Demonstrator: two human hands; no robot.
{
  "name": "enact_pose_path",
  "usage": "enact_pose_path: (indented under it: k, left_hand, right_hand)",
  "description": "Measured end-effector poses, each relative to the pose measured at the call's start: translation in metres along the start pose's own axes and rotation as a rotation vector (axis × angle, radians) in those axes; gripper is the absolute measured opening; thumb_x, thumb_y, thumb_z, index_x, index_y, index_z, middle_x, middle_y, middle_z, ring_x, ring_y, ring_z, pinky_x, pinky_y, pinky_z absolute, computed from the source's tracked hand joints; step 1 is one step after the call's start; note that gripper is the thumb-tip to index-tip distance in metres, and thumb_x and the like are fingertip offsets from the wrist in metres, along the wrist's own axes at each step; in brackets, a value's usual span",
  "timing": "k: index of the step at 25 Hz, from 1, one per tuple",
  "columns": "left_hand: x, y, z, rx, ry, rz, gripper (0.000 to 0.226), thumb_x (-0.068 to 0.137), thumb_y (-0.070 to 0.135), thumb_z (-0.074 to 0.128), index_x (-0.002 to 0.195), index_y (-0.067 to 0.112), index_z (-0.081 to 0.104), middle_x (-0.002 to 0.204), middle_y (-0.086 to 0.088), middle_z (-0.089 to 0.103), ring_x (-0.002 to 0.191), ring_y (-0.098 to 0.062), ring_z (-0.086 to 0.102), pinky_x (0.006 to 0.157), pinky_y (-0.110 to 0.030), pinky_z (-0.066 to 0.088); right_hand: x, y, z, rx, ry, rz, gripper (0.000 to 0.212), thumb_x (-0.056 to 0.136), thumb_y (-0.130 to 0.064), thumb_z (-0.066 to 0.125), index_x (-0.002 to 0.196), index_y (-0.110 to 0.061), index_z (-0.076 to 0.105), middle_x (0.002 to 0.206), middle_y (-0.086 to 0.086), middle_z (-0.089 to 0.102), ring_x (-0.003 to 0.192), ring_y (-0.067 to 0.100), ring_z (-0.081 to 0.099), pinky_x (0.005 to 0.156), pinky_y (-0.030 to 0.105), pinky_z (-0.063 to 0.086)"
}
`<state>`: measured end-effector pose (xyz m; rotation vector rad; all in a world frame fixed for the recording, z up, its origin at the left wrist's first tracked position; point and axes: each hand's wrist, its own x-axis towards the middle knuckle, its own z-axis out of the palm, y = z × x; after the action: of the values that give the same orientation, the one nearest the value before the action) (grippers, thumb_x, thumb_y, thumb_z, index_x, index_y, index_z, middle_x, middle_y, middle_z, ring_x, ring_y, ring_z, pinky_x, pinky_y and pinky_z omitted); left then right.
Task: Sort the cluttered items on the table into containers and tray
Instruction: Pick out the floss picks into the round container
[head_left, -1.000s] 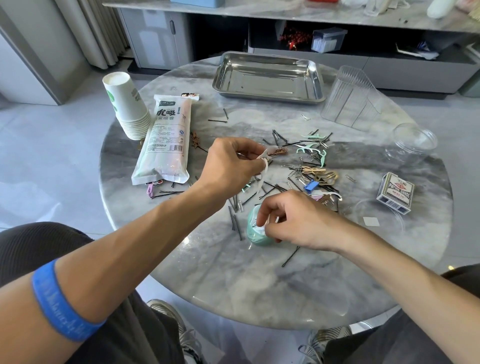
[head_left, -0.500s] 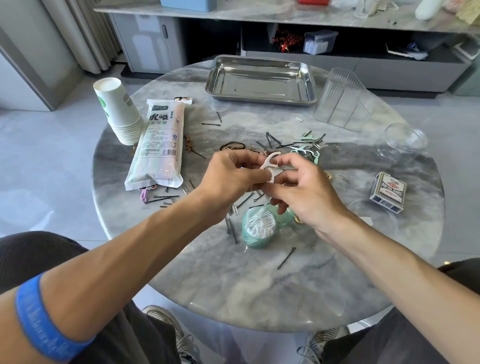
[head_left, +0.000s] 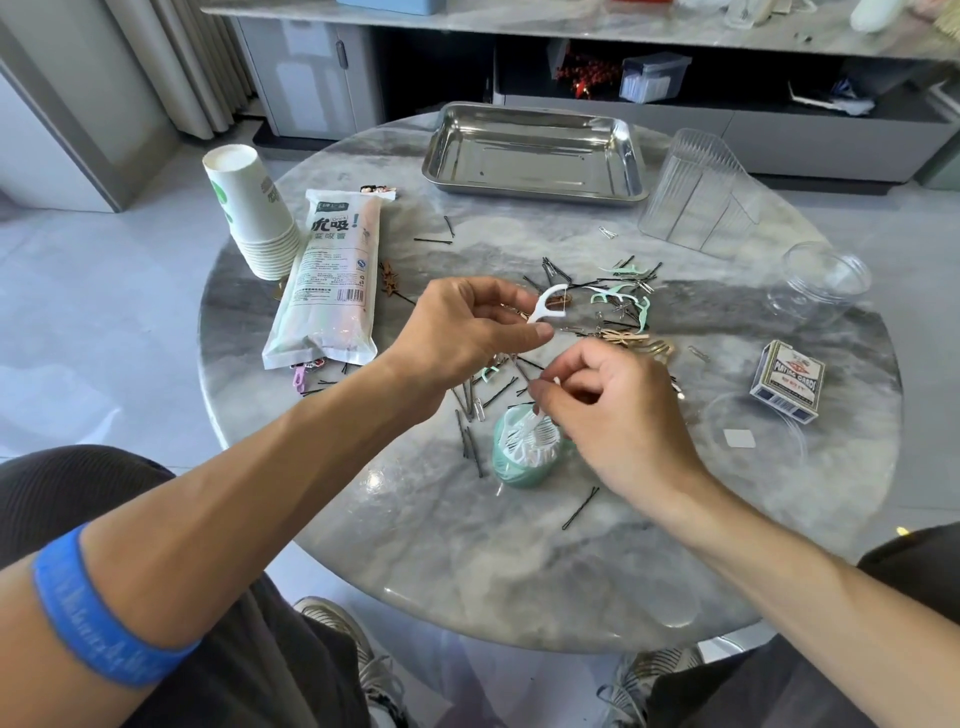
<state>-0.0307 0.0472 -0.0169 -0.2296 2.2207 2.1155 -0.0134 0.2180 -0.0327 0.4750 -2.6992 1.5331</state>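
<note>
Marble table (head_left: 415, 519): floss pick (head_left: 546, 306) in left grip (head_left: 467, 327).

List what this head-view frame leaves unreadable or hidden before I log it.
- Green container: its far side and how full it is, hidden by the right hand.
- White floss pick at the right hand: its grip end, covered by curled fingers.
- Straw packet: the small print is too small to read.
- Pink clip: partly under the packet.
- Cabinet top: items cut off by the upper edge.
</note>
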Motion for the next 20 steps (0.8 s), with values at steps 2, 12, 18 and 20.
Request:
enact_pose_path:
  k: [2,12,18,20]
  left_hand:
    - [0.000,-0.001,-0.001,0.023,0.016,0.000,0.022,0.070,0.009,0.087,0.084,0.013,0.071,0.067,-0.004,0.069,0.054,-0.006,0.057,0.049,-0.012,0.041]
    - [-0.005,-0.002,0.000,0.354,-0.265,0.169,0.015,0.075,0.007,0.083,0.082,-0.001,0.072,0.065,-0.021,0.065,0.060,-0.013,0.051,0.060,-0.028,0.045]
    - [0.002,0.003,-0.011,0.700,-0.380,0.250,0.024,0.077,0.012,0.082,0.100,0.010,0.075,0.085,0.003,0.072,0.074,-0.006,0.067,0.065,-0.019,0.052]
    - [0.002,0.000,-0.016,0.784,-0.424,0.232,0.028,0.076,0.013,0.082,0.102,0.016,0.072,0.093,0.006,0.070,0.083,-0.008,0.066,0.068,-0.016,0.051]
  right_hand:
    - [-0.003,-0.002,0.007,-0.112,-0.001,-0.051,0.017,0.081,-0.020,0.078,0.074,-0.014,0.064,0.056,-0.008,0.066,0.049,0.007,0.055,0.052,0.019,0.040]
    - [0.029,0.000,-0.020,0.166,-0.107,-0.014,0.016,0.082,-0.030,0.076,0.097,-0.030,0.069,0.073,0.005,0.068,0.057,0.006,0.054,0.054,0.026,0.044]
    - [0.024,0.006,-0.021,0.230,-0.013,0.063,0.015,0.083,-0.006,0.075,0.072,-0.016,0.072,0.059,0.003,0.066,0.047,0.010,0.060,0.045,0.022,0.049]
    - [0.022,0.007,-0.021,0.205,0.030,0.085,0.015,0.081,-0.004,0.074,0.071,-0.013,0.071,0.056,0.005,0.066,0.045,0.011,0.059,0.045,0.023,0.050]
